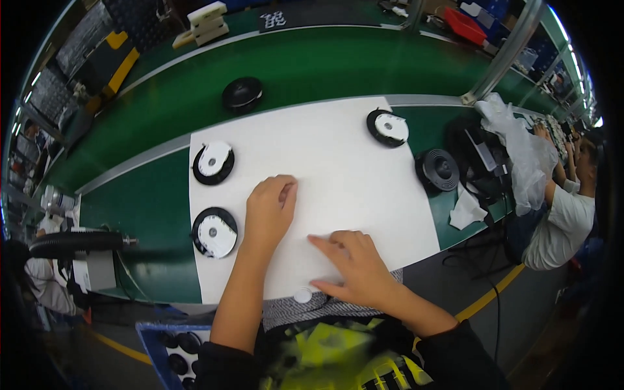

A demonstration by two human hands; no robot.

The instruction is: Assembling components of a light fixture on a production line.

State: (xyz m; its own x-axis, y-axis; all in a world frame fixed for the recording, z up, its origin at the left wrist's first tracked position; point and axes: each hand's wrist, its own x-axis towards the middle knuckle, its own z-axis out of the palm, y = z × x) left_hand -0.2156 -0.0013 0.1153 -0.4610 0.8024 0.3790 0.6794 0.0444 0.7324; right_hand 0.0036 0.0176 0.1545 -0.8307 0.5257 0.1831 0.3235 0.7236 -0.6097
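Observation:
My left hand (272, 207) is over the middle of a white board (351, 182), its fingers curled in toward the thumb. Whatever it may hold is hidden by the fingers. Closer to my body, my right hand (357, 266) has its thumb and fingers spread, with nothing between them. A small white disc (303, 295) shows at the board's near edge, just left of the right thumb. Left of my left hand lie two round black parts with white faces, a nearer one (216, 234) and a farther one (213, 160). A third such part (388, 127) lies at the far right corner.
Beyond the board runs a green conveyor belt (312, 68) carrying a black round part (242, 94). To the right stand a black ribbed round part (437, 170) and a clear plastic bag (513, 149). A blue bin (153, 348) sits lower left. Another person (562, 214) sits at right.

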